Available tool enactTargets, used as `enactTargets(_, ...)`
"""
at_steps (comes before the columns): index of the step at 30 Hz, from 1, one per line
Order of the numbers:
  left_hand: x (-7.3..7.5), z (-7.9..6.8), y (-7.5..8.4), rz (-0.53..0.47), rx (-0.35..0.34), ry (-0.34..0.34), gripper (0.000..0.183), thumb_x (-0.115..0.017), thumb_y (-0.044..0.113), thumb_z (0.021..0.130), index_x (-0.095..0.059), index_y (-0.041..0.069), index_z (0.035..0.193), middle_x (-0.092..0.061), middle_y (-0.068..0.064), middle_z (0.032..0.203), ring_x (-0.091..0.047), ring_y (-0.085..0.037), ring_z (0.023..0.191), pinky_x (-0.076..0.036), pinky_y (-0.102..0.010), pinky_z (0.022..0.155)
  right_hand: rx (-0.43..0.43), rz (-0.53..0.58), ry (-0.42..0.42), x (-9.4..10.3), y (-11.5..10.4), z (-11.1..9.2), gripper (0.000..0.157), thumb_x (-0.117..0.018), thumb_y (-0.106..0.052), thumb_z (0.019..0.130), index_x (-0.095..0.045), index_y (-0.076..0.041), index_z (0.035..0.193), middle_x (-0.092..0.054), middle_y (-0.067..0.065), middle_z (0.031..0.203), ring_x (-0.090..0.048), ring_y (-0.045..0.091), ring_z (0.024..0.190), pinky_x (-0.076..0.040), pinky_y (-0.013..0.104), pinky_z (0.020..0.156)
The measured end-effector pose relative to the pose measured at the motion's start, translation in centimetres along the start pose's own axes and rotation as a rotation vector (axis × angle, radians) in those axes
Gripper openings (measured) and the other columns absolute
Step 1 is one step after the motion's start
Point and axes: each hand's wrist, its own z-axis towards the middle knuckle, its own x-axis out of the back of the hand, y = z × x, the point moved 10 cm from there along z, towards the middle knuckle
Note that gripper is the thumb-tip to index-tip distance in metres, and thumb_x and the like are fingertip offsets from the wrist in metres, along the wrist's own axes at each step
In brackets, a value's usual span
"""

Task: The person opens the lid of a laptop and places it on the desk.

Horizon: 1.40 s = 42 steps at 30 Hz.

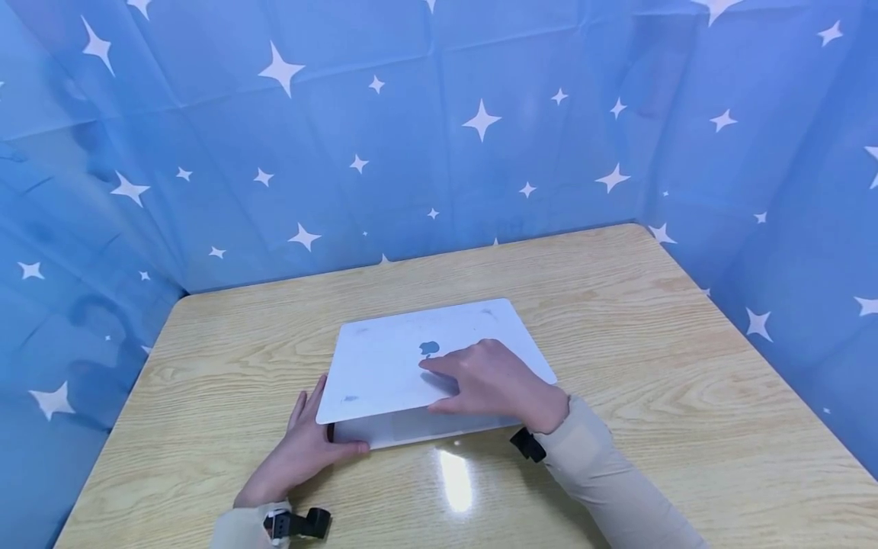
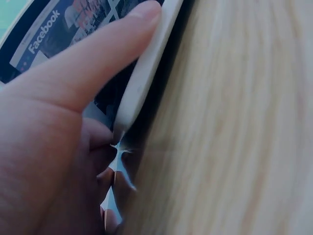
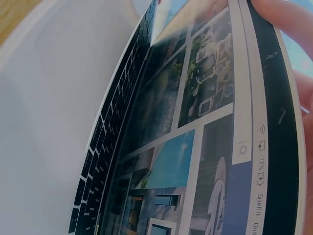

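Note:
A silver laptop [image 1: 384, 351] lies on the table with its lid tilted low over the base, a dark apple logo [image 1: 429, 348] on the lid's outside. My right hand [image 1: 497, 385] holds the lid's front edge, fingers on top and thumb at the screen's rim. Inside, the right wrist view shows a lit screen [image 3: 168, 161] with pictures, facing the black keyboard [image 3: 117, 112]. My left hand [image 1: 298, 457] grips the base's front left corner, its thumb [image 2: 98, 63] along the front edge and fingers by the left side. Part of the base is hidden beneath the lid.
The wooden table [image 1: 658, 320] spreads around the laptop on all sides. A blue curtain [image 1: 425, 137] with white stars hangs behind and beside it. Both wrists wear a small black camera mount [image 1: 315, 523]. A light glare [image 1: 454, 480] shines on the tabletop in front.

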Motion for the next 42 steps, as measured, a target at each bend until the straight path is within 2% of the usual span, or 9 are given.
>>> enactTargets(8, 0.1, -0.1, -0.5, -0.005, 0.031, 0.001, 0.099, -0.072, 0.058, 0.059, -0.025, 0.025, 0.14, -0.017, -0.01, 0.147, 0.0, -0.034, 0.134, 0.005, -0.053, 0.102, 0.055, 0.003, 0.079, 0.6, -0.5, 0.2, 0.047, -0.064, -0.052, 0.074, -0.067, -0.016, 0.105, -0.068, -0.005, 0.092, -0.063, 0.004, 0.075, -0.05, 0.022, 0.062)
enactTargets(14, 0.1, -0.1, -0.7, -0.005, 0.049, -0.011, 0.101, -0.072, 0.059, 0.059, -0.022, 0.027, 0.141, -0.014, -0.008, 0.148, 0.001, -0.032, 0.134, 0.005, -0.053, 0.102, 0.057, 0.015, 0.123, 1.3, -0.6, 0.4, 0.044, -0.066, -0.05, 0.073, -0.069, -0.016, 0.101, -0.068, -0.006, 0.088, -0.061, 0.003, 0.069, -0.048, 0.021, 0.057)
enactTargets(19, 0.2, 0.0, -1.0, 0.026, 0.077, -0.02, 0.103, -0.069, 0.063, 0.059, -0.02, 0.028, 0.141, -0.012, -0.008, 0.148, -0.005, -0.028, 0.134, 0.005, -0.053, 0.102, 0.055, 0.0, 0.169, 2.0, -0.7, 0.5, 0.041, -0.06, -0.054, 0.076, -0.069, -0.019, 0.095, -0.066, -0.009, 0.083, -0.057, -0.001, 0.061, -0.044, 0.017, 0.051)
enactTargets(23, 0.1, 0.0, -1.2, 0.05, 0.091, -0.028, 0.103, -0.069, 0.063, 0.058, -0.021, 0.026, 0.141, -0.017, -0.009, 0.147, -0.012, -0.028, 0.133, 0.006, -0.052, 0.103, 0.073, -0.042, 0.23, 2.6, -1.0, 0.4, 0.032, -0.057, -0.051, 0.079, -0.069, -0.022, 0.085, -0.062, -0.013, 0.076, -0.051, -0.005, 0.055, -0.039, 0.013, 0.045)
enactTargets(28, 0.0, 0.1, -1.1, 0.058, 0.083, -0.035, 0.106, -0.068, 0.064, 0.059, -0.019, 0.022, 0.142, -0.022, -0.008, 0.145, -0.017, -0.026, 0.132, 0.006, -0.053, 0.102, 0.089, -0.063, 0.29, 3.3, -1.3, 0.2, 0.018, -0.064, -0.042, 0.078, -0.068, -0.024, 0.076, -0.06, -0.015, 0.073, -0.051, -0.006, 0.056, -0.035, 0.012, 0.043)
enactTargets(35, 0.1, 0.1, -0.8, 0.072, 0.075, -0.02, 0.111, -0.067, 0.065, 0.058, -0.007, 0.028, 0.144, -0.02, -0.008, 0.146, -0.015, -0.025, 0.133, 0.005, -0.054, 0.102, 0.076, -0.1, 0.302, 3.6, -1.4, 0.3, 0.017, -0.065, -0.039, 0.078, -0.073, -0.024, 0.08, -0.064, -0.014, 0.078, -0.058, -0.004, 0.063, -0.041, 0.014, 0.044)
enactTargets(42, -0.1, 0.3, -0.5, 0.092, 0.073, 0.004, 0.115, -0.066, 0.069, 0.056, 0.001, 0.031, 0.143, -0.012, -0.004, 0.148, -0.01, -0.024, 0.134, 0.004, -0.053, 0.103, 0.03, -0.114, 0.331, 4.0, -1.1, 0.2, 0.015, -0.065, -0.038, 0.078, -0.071, -0.025, 0.081, -0.065, -0.015, 0.078, -0.059, -0.004, 0.062, -0.035, 0.013, 0.039)
